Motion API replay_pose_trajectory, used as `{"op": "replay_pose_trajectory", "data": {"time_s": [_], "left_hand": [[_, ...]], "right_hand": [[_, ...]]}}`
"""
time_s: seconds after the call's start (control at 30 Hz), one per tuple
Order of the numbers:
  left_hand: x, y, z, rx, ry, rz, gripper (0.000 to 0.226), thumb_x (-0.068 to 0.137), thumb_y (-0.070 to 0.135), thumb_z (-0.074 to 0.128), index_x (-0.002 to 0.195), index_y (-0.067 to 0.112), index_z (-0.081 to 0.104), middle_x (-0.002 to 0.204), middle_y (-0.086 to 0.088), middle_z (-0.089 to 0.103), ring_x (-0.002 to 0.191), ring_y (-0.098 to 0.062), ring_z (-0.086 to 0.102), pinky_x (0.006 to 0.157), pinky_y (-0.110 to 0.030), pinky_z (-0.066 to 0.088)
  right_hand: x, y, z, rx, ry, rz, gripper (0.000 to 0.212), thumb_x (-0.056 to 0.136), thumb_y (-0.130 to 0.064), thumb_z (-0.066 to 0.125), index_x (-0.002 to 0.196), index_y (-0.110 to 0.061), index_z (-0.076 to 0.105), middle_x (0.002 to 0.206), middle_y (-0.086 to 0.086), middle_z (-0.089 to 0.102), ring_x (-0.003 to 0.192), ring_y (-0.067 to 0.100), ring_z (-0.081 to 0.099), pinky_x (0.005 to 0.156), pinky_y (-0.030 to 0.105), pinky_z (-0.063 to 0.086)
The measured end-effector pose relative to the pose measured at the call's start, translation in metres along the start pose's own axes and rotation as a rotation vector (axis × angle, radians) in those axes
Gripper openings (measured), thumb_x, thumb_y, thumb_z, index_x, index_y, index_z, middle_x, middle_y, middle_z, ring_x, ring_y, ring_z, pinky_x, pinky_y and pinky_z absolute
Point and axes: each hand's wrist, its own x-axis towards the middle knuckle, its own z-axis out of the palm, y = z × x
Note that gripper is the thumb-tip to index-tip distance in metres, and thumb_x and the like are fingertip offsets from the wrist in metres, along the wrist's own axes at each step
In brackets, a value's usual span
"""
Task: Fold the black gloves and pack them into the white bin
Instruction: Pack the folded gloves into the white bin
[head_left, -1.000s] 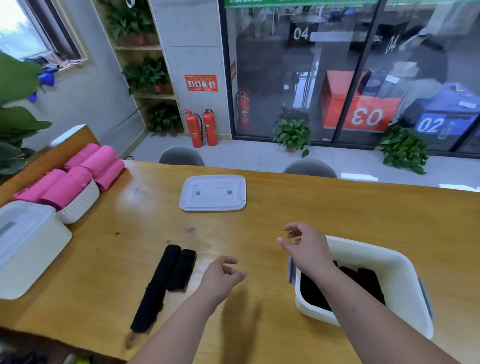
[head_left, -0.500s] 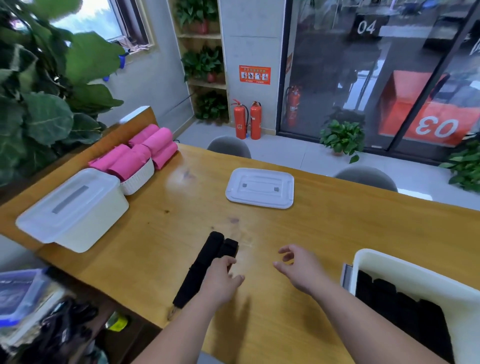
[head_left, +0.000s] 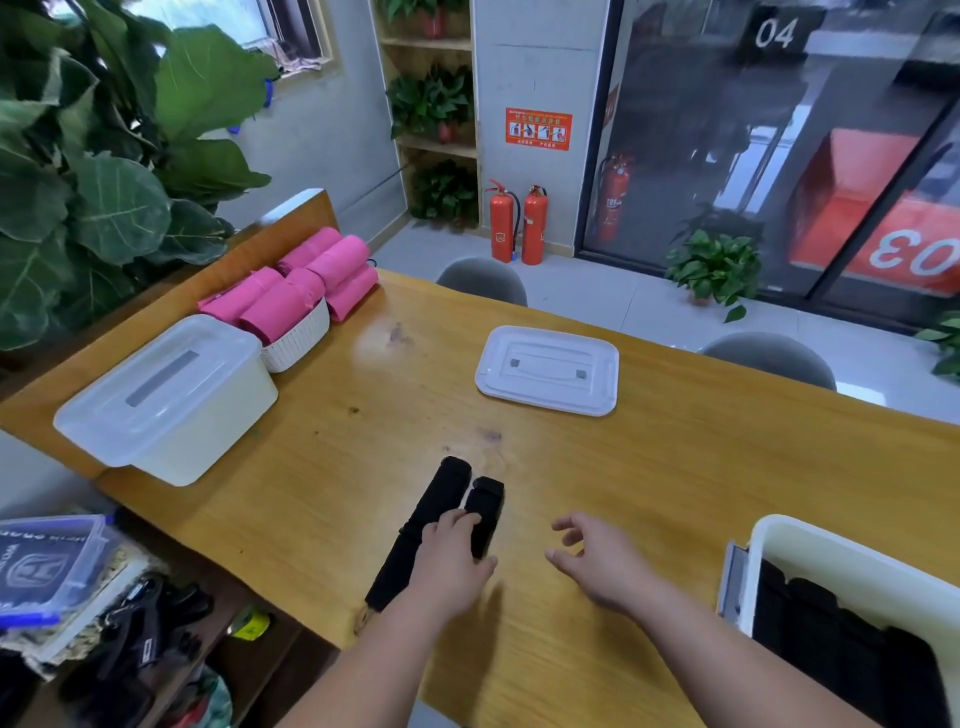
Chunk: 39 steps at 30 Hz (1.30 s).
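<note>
Two black gloves (head_left: 441, 499) lie side by side on the wooden table (head_left: 727, 467), one long strip and one shorter piece. My left hand (head_left: 452, 558) rests on their near part, fingers touching the shorter glove and thumb out to the right. A little to the right, my right hand (head_left: 597, 558) hovers over bare wood with its fingers loosely spread and nothing in it. The white bin (head_left: 831, 561) stands at the right edge with several folded black gloves inside.
A white lid (head_left: 548, 369) lies flat at mid-table. At the left are a lidded translucent box (head_left: 166, 395) and a white basket (head_left: 296, 343) of pink rolls. Large plant leaves hang over the left side. Below the table's left edge a shelf holds clutter.
My view has swung left, pushing the bin toward the right edge. My left hand has moved forward onto the gloves. My right hand has drifted left, away from the bin.
</note>
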Motion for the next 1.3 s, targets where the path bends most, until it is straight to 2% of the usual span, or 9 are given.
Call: {"op": "replay_pose_trajectory", "data": {"time_s": [0.23, 0.37, 0.5, 0.63, 0.7, 0.87, 1.03, 1.1, 1.3], "left_hand": [[0.001, 0.001, 0.013, -0.193, 0.02, -0.023, 0.04, 0.103, 0.037, 0.065, 0.141, 0.029, 0.058, 0.147, 0.01, 0.051, 0.13, -0.01, 0.052, 0.105, -0.031, 0.049], [0.011, 0.005, 0.009, -0.271, 0.047, -0.104, 0.048, 0.102, 0.038, 0.066, 0.147, 0.027, 0.051, 0.14, 0.005, 0.057, 0.118, -0.012, 0.062, 0.096, -0.03, 0.052], [0.022, 0.011, 0.008, -0.273, 0.023, -0.175, 0.058, 0.102, 0.041, 0.068, 0.151, 0.018, 0.049, 0.14, 0.002, 0.064, 0.124, -0.017, 0.063, 0.096, -0.028, 0.05], [0.028, 0.015, 0.011, -0.194, 0.007, -0.199, 0.048, 0.098, 0.044, 0.073, 0.135, 0.017, 0.058, 0.106, 0.008, 0.065, 0.096, -0.014, 0.064, 0.086, -0.031, 0.056], [0.028, 0.014, 0.015, -0.194, 0.002, -0.204, 0.051, 0.096, 0.043, 0.076, 0.136, 0.019, 0.057, 0.098, 0.011, 0.063, 0.093, -0.012, 0.064, 0.083, -0.031, 0.055], [0.027, 0.016, 0.019, -0.224, -0.022, -0.236, 0.058, 0.09, 0.043, 0.082, 0.138, 0.019, 0.058, 0.1, 0.012, 0.065, 0.098, -0.013, 0.066, 0.088, -0.032, 0.056], [0.018, 0.029, 0.015, -0.189, -0.079, -0.236, 0.045, 0.089, 0.043, 0.083, 0.126, 0.023, 0.066, 0.099, 0.012, 0.067, 0.089, -0.008, 0.064, 0.061, -0.021, 0.04], [0.015, 0.031, 0.013, -0.19, -0.099, -0.23, 0.039, 0.089, 0.042, 0.084, 0.119, 0.026, 0.066, 0.097, 0.013, 0.067, 0.083, -0.003, 0.061, 0.057, -0.021, 0.038], [0.008, 0.033, 0.008, -0.356, -0.122, -0.232, 0.04, 0.083, 0.032, 0.09, 0.112, 0.023, 0.064, 0.101, 0.007, 0.07, 0.091, -0.01, 0.068, 0.069, -0.024, 0.051]], "right_hand": [[0.002, 0.003, 0.011, -0.034, -0.041, 0.029, 0.042, 0.098, -0.05, 0.067, 0.135, -0.034, 0.057, 0.121, -0.011, 0.062, 0.105, 0.014, 0.062, 0.09, 0.03, 0.049], [0.001, 0.006, 0.015, -0.033, -0.058, 0.039, 0.041, 0.099, -0.048, 0.067, 0.136, -0.034, 0.057, 0.122, -0.011, 0.061, 0.106, 0.013, 0.062, 0.09, 0.029, 0.049], [0.001, 0.01, 0.016, -0.027, -0.061, 0.046, 0.041, 0.098, -0.049, 0.067, 0.136, -0.035, 0.058, 0.12, -0.012, 0.06, 0.102, 0.011, 0.061, 0.088, 0.028, 0.049], [-0.001, 0.013, 0.015, -0.023, -0.056, 0.056, 0.039, 0.098, -0.049, 0.066, 0.135, -0.037, 0.058, 0.121, -0.013, 0.059, 0.103, 0.01, 0.061, 0.087, 0.027, 0.047], [-0.002, 0.016, 0.016, -0.022, -0.058, 0.067, 0.039, 0.098, -0.049, 0.066, 0.135, -0.037, 0.058, 0.121, -0.014, 0.059, 0.103, 0.01, 0.06, 0.087, 0.027, 0.048], [-0.006, 0.022, 0.016, -0.018, -0.064, 0.079, 0.038, 0.099, -0.046, 0.067, 0.134, -0.034, 0.059, 0.122, -0.013, 0.059, 0.106, 0.011, 0.059, 0.087, 0.026, 0.046], [-0.007, 0.023, 0.014, -0.019, -0.058, 0.091, 0.037, 0.099, -0.045, 0.067, 0.133, -0.033, 0.06, 0.12, -0.012, 0.06, 0.108, 0.011, 0.059, 0.088, 0.026, 0.045], [-0.009, 0.022, 0.013, -0.013, -0.056, 0.09, 0.036, 0.099, -0.044, 0.067, 0.133, -0.033, 0.06, 0.12, -0.012, 0.06, 0.108, 0.012, 0.059, 0.088, 0.026, 0.045], [-0.015, 0.026, 0.008, 0.053, -0.034, 0.106, 0.034, 0.098, -0.046, 0.068, 0.13, -0.035, 0.062, 0.119, -0.013, 0.062, 0.102, 0.012, 0.063, 0.087, 0.029, 0.051]]}}
